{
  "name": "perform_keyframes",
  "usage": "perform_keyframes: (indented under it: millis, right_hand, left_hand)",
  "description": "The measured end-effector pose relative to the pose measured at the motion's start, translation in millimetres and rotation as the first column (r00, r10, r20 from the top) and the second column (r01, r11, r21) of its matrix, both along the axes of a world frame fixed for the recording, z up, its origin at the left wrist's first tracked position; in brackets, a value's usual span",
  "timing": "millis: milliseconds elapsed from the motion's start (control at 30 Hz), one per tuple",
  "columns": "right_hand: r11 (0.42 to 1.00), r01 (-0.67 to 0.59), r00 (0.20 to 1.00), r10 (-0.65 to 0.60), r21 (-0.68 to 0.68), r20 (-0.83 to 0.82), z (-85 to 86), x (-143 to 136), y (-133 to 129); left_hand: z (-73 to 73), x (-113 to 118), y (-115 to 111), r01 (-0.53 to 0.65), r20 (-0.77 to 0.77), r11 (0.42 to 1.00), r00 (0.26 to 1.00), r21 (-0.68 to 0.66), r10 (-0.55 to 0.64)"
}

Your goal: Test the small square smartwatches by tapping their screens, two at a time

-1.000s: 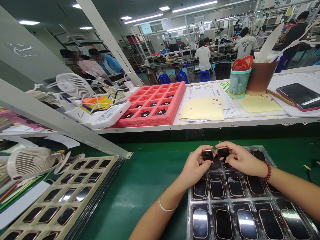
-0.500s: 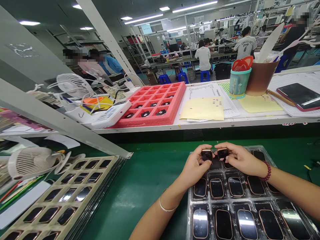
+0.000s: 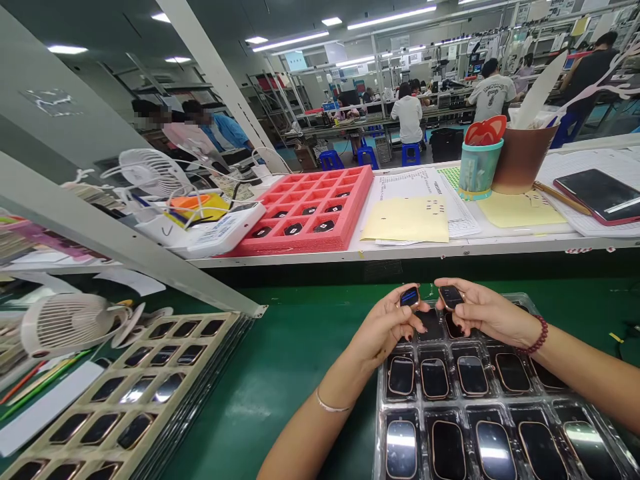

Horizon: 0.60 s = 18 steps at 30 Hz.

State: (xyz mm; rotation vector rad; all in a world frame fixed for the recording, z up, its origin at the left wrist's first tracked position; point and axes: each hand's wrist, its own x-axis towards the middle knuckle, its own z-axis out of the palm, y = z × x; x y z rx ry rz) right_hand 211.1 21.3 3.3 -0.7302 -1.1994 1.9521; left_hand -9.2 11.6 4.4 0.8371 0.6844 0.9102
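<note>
"Head view: how far along does it look from where you stand?"

"Partway, I'd judge. Two pieces are out. The left hand pinches a lit watch, blue showing on its screen. The right hand pinches a second watch, its face dark. The two are apart, both over the far edge of the clear tray, which fills the near right corner of the desk."

"And what's left?"

"Rows of face-up watches lie in that tray's pockets, screens dark, a few catching glare. Towards the desk's left edge, a cream tray tops a stack and carries more dark-faced ones. Whether those are finished or waiting, I can't say."

"Anything you can't make out?"

"Plenty. The near edges of both trays run out of sight. The right forearm covers pockets along the clear tray's right side, and the hands hide part of its far row. One dark pocket just below the left hand might hold something or not. Whatever the lit screen shows is too small to read."
</note>
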Motion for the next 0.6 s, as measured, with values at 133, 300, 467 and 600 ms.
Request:
perform_keyframes:
  millis: [133, 300, 467, 600]
  right_hand:
    - [0.986, -0.063, 0.992, 0.045, -0.155, -0.119, 1.4, 3.1, 5.3]
    - [0.955, -0.1, 0.993, 0.077, -0.281, -0.093, 2.2, 3.4, 9.0]
    - [0.983, -0.062, 0.998, 0.061, -0.171, -0.016, 2.7, 2.2, 4.7]
    - [0.997, -0.029, 0.993, 0.02, 0.078, 0.12, 5.6, -4.3, -2.5]
  left_hand:
    - [-3.3, -3.8, 7.0, 0.096, 0.14, 0.977, 0.988, -0.188, -0.07]
    - [-3.9, -3.8, 10.0, 0.11, 0.165, 0.962, 0.984, -0.249, -0.07]
    - [-1.8, 2.9, 1.9, 0.017, 0.044, 0.998, 0.999, -0.067, -0.014]
    - [-1.6, 10.2, -7.1, -0.038, -0.121, 0.989, 0.991, 0.143, 0.055]
